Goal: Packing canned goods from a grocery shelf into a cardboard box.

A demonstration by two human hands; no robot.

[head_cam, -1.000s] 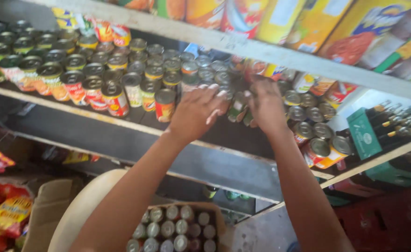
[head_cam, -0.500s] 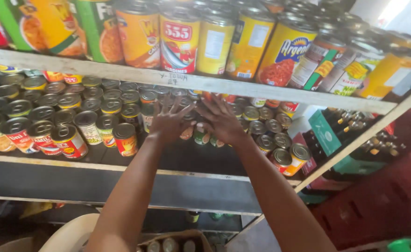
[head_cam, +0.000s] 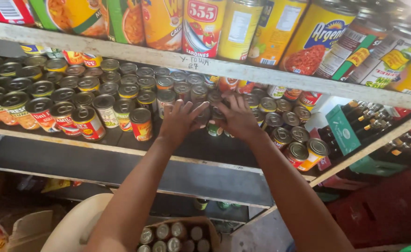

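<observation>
1. Your left hand (head_cam: 180, 122) and right hand (head_cam: 237, 120) are both stretched out over the middle shelf (head_cam: 135, 151), palms down, with the green-labelled cans (head_cam: 215, 122) lying straight ahead between and under the fingertips
2. Those cans stand upright, long axis vertical, at the front of a gap in the rows; the right hand is the nearer of the two and covers most of them, while the left touches them only from the side
3. On the grip: your left fingers (head_cam: 192, 112) are spread and nearly flat, resting against a can rather than wrapped round it; the right hand is cupped over the cans, but whether it has closed on one you cannot tell from here, since the back of the hand hides the palm
4. To your left stands a red-labelled can (head_cam: 141, 123) just beside the left wrist, and beyond it packed rows of silver-topped cans (head_cam: 65, 93) run back to the wall
5. To your right a line of orange-and-red cans (head_cam: 303, 151) runs toward the shelf corner, near the right forearm
6. The upper shelf edge (head_cam: 261, 74) hangs low above both hands, carrying large tins (head_cam: 205, 23), so headroom is tight
7. Below you sits a cardboard box of cans (head_cam: 177, 235), well apart from the hands
</observation>
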